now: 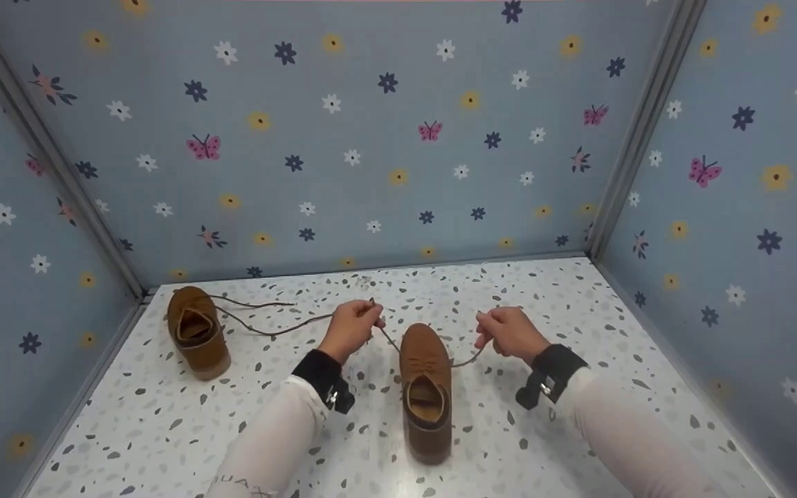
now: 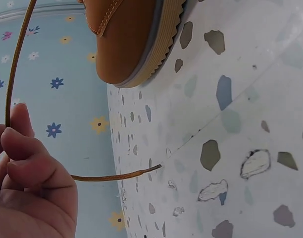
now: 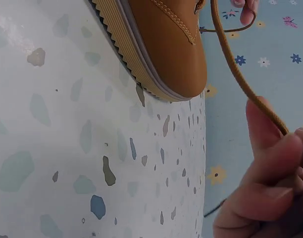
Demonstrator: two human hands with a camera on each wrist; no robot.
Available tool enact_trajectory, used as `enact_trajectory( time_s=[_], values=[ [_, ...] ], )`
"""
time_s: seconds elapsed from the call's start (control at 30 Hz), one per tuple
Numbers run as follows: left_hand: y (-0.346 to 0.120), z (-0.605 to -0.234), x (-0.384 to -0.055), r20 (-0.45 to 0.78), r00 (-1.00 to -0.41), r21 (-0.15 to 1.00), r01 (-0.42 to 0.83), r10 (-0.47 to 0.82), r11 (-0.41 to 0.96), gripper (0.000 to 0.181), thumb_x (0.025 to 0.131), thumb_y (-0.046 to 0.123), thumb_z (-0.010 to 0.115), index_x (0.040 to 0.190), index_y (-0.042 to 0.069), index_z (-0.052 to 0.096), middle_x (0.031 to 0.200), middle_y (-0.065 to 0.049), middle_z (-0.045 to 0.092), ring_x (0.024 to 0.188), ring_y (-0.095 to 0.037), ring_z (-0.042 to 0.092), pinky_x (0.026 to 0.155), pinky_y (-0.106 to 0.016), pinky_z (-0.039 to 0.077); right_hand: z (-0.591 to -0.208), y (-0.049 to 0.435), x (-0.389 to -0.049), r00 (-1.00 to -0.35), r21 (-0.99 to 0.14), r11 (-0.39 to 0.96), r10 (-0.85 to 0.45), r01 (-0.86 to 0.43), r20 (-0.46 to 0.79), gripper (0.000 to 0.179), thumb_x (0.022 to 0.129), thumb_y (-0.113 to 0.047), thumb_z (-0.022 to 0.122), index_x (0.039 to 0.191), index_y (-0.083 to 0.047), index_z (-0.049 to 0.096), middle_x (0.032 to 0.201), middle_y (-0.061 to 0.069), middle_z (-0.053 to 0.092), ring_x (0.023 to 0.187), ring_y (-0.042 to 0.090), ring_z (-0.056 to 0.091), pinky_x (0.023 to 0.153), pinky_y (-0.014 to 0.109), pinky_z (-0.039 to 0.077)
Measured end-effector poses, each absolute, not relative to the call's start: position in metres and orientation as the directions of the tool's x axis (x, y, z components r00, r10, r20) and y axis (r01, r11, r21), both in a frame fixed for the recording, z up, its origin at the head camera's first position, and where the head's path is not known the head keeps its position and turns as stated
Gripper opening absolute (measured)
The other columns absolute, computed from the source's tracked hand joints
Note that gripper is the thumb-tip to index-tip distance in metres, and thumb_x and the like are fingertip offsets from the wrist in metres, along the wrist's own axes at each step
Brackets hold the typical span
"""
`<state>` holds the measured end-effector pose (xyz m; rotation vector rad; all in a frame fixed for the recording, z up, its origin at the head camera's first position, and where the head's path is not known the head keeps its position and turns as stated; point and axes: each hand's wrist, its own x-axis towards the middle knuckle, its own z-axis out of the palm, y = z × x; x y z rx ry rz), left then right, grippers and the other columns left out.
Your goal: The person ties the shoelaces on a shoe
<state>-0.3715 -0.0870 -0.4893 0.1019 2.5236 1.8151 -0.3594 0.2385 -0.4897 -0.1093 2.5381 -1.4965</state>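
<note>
A brown lace-up shoe (image 1: 423, 346) stands between the hands, toe pointing away and its opening nearer me. My left hand (image 1: 353, 328) pinches one end of its shoelace (image 2: 16, 62), drawn out from the shoe's left side. A tipped end hangs out past the fingers in the left wrist view. On the other side, my right hand (image 1: 512, 333) pinches the opposite lace end (image 3: 242, 82), which sags slightly between shoe and fingers. In the right wrist view, the shoe's tan ridged sole (image 3: 136, 59) rests on the speckled surface.
A second brown shoe (image 1: 206, 354) stands at the far left, two loose laces trailing right; one runs up behind my left hand. Flower-patterned panels (image 1: 364, 138) rise at the back and both sides of the white speckled tabletop (image 1: 288, 408).
</note>
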Motion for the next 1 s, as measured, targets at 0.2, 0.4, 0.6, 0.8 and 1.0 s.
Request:
enact_trajectory(
  time_s=[0.2, 0.4, 0.6, 0.8, 1.0],
  values=[
    [-0.066, -0.478, -0.375, 0.064, -0.978, 0.889, 0.146, 0.198, 0.434, 0.029, 0.11, 0.024, 0.053, 0.13, 0.011, 0.069, 0.101, -0.012, 0.075, 0.085, -0.023, 0.067, 0.066, -0.026, 0.048, -0.49, 0.237, -0.357, -0.968, -0.933, 0.339, -0.165, 0.125, -0.189, 0.034, 0.114, -0.034, 0.041, 0.104, -0.003, 0.053, 0.083, 0.008, 0.078, 0.055, 0.011, 0.062, 0.053, 0.028, 0.053],
    [-0.045, -0.465, -0.374, 0.099, -0.905, 0.787, 0.326, 0.414, 0.523, 0.028, 0.109, 0.023, 0.055, 0.129, 0.015, 0.073, 0.11, -0.012, 0.076, 0.084, -0.017, 0.065, 0.073, -0.032, 0.053, -0.488, 0.237, -0.357, -0.96, -0.96, 0.238, -0.199, 0.146, -0.195, 0.024, 0.112, -0.024, 0.047, 0.116, -0.002, 0.055, 0.092, 0.01, 0.076, 0.079, 0.017, 0.077, 0.072, 0.031, 0.064],
    [-0.043, -0.477, -0.372, 0.034, -0.905, 0.703, 0.323, 0.424, 0.633, 0.019, 0.103, 0.026, 0.067, 0.109, 0.012, 0.079, 0.105, -0.004, 0.077, 0.091, -0.015, 0.068, 0.085, -0.037, 0.058, -0.484, 0.237, -0.353, -0.955, -0.954, 0.238, -0.19, 0.181, -0.229, 0.03, 0.102, -0.011, 0.059, 0.127, 0.006, 0.062, 0.106, 0.014, 0.078, 0.091, 0.018, 0.078, 0.083, 0.031, 0.064],
    [-0.053, -0.479, -0.37, 0.007, -0.895, 0.711, 0.318, 0.446, 0.627, 0.02, 0.099, 0.026, 0.07, 0.101, 0.009, 0.079, 0.099, -0.006, 0.077, 0.083, -0.014, 0.066, 0.077, -0.033, 0.056, -0.484, 0.241, -0.352, -0.96, -0.961, 0.242, -0.211, 0.132, -0.185, 0.032, 0.104, -0.009, 0.059, 0.131, 0.009, 0.06, 0.119, 0.022, 0.075, 0.094, 0.014, 0.078, 0.084, 0.029, 0.064],
    [-0.065, -0.478, -0.371, -0.043, -0.892, 0.716, 0.286, 0.45, 0.637, 0.018, 0.098, 0.023, 0.069, 0.096, 0.009, 0.08, 0.094, -0.004, 0.077, 0.076, -0.011, 0.061, 0.07, -0.027, 0.049, -0.484, 0.245, -0.351, -0.963, -0.962, 0.255, -0.216, 0.101, -0.159, 0.032, 0.106, -0.014, 0.06, 0.128, 0.009, 0.058, 0.121, 0.024, 0.075, 0.091, 0.013, 0.078, 0.08, 0.029, 0.064]
  ],
)
